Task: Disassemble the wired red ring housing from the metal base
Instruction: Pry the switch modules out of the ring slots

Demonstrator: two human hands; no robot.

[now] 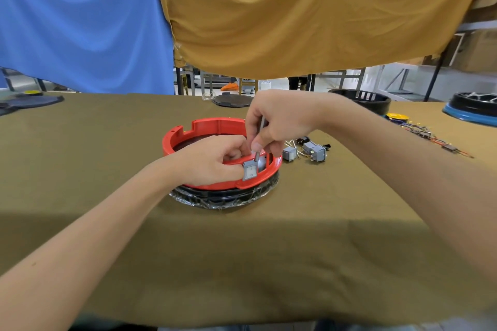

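Olive-brown cloth covers the table [269, 250], and behind it two sheets hang side by side — a blue sheet [80, 21] on the left and a mustard sheet [295, 8] on the right. At the far left edge of the table lies a flat dark lid [32, 102]. Near the middle, the red ring housing [215, 126] sits on top of a dark round base [223, 196] wrapped in crinkled clear film. My left hand [215, 161] reaches in over the near rim of the ring, fingers curled and pinching a small grey rocker switch [250, 170] that stands at the front right of the rim. My right hand [279, 121] comes in from above, fingers closed around a thin metal tool [259, 140] held almost upright, its tip pointing down just behind the switch; whether the tip touches anything I cannot tell. Beyond the ring, at the far edge, rests another round dark lid [232, 101]. Just to the right of the ring lie loose grey switches [313, 152] with brass pins. Farther right stands a black ring housing [371, 101], then a small yellow spool [397, 117] and a tangle of coloured wires [430, 137], and at the far right edge a black-and-blue housing [473, 110].
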